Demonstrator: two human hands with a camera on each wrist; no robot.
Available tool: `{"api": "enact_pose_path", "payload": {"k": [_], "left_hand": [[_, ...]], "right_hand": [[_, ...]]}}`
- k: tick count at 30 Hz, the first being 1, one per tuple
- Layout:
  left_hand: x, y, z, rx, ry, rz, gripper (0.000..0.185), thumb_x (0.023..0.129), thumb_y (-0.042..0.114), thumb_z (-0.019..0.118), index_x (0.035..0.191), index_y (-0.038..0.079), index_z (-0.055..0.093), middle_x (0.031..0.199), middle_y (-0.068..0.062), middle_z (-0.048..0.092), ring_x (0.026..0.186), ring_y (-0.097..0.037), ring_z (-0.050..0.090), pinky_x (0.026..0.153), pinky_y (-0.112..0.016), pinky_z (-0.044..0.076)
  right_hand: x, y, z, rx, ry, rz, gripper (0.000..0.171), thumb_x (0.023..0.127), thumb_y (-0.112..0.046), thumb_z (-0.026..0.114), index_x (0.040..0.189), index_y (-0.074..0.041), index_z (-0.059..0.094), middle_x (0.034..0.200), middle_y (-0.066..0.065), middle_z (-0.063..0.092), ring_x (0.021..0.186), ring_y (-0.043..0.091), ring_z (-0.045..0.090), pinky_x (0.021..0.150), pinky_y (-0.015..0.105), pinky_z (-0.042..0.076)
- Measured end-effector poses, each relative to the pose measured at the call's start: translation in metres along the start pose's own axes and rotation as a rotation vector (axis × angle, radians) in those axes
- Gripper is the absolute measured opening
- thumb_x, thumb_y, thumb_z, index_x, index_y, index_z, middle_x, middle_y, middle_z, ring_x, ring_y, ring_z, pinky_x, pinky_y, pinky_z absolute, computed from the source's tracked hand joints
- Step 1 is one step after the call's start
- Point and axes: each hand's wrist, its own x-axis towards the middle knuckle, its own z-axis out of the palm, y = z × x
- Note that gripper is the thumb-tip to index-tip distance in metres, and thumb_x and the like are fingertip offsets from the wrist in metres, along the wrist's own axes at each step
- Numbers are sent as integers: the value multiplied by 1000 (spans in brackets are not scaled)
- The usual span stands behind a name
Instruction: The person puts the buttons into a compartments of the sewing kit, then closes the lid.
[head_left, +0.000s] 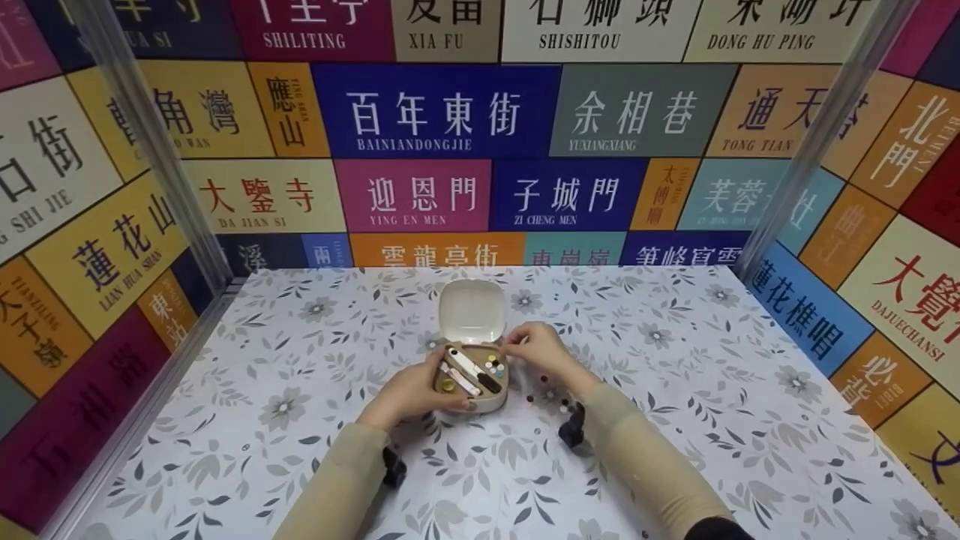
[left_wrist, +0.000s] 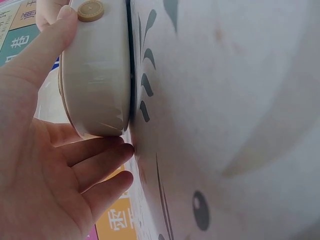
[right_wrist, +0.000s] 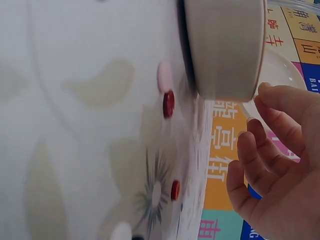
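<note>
A small cream sewing box [head_left: 489,403] stands on the table, its lid [head_left: 471,311] raised at the back. Inside lie a white stick with a black end [head_left: 474,369], a pinkish slim stick [head_left: 460,378], a yellowish round piece [head_left: 448,385] and several small buttons [head_left: 495,365] on the right. My left hand [head_left: 409,390] grips the box's left side, thumb at the front near a tan button-shaped clasp [left_wrist: 90,11]. At the back right corner is my right hand [head_left: 544,349], thumb and index fingertips right at the rim [right_wrist: 260,80], other fingers loosely bent. Nothing shows between them.
Loose buttons lie on the table right of the box, among them a red button [right_wrist: 169,104], a pink button [right_wrist: 164,76] and another red button [right_wrist: 175,190]. A floral cloth [head_left: 300,450] covers the table. Panels with printed signs [head_left: 435,112] stand behind and on both sides.
</note>
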Motion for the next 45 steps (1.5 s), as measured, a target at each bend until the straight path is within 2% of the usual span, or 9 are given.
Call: {"api": "enact_pose_path", "payload": {"k": [5,8,12,18,25,31,37,45], "left_hand": [[-1,3,-3,-17,-1,-6,123,60,63,83,156,20,19,141,-16,50,123,-33,50,104,-48,38],[0,2,-4,-17,0,-5,123,60,62,83,156,19,19,141,-16,50,124,-35,50,105,-49,37],[0,1,-3,-20,5,5,123,60,63,83,156,20,19,142,-16,49,125,-35,49,105,-50,36],[0,-1,-2,-33,2,-2,126,59,63,83,157,21,16,142,-17,48,125,-37,48,106,-51,35],[0,-1,0,-21,-7,-28,128,58,65,82,157,21,15,144,-18,46,127,-37,46,107,-52,34],[0,1,1,-16,-1,10,124,61,62,83,157,19,16,142,-18,49,124,-37,49,104,-50,37],[0,2,0,-37,3,7,125,61,60,84,157,20,15,143,-19,47,124,-38,49,105,-51,36],[-2,-1,1,-31,-2,-12,127,59,64,83,157,24,14,143,-20,47,125,-38,48,105,-52,36]], "right_hand": [[-6,3,-16,61,-1,32,9,86,-14,72,82,-6,75,76,0,68,62,12,51,56,25,42],[-10,8,-25,65,-15,45,12,87,-15,71,88,-4,76,78,2,68,63,15,54,56,26,46],[-16,18,-34,62,-27,88,17,87,-16,72,95,-2,76,80,2,68,70,20,60,62,29,52],[-24,39,-42,126,-52,164,20,86,-12,73,102,-1,75,88,4,71,76,19,63,66,28,52],[-34,53,-48,222,-139,232,27,85,-11,73,109,2,72,94,10,72,70,17,59,63,29,50],[-38,57,-53,216,-219,284,28,86,-13,72,111,-2,72,95,3,71,75,15,56,68,27,46],[-39,57,-54,235,-249,263,28,84,-7,71,111,-1,72,101,7,72,83,16,62,75,28,48],[-37,59,-48,266,-271,303,32,78,-1,74,110,-3,73,108,9,71,90,18,68,81,28,52]]}}
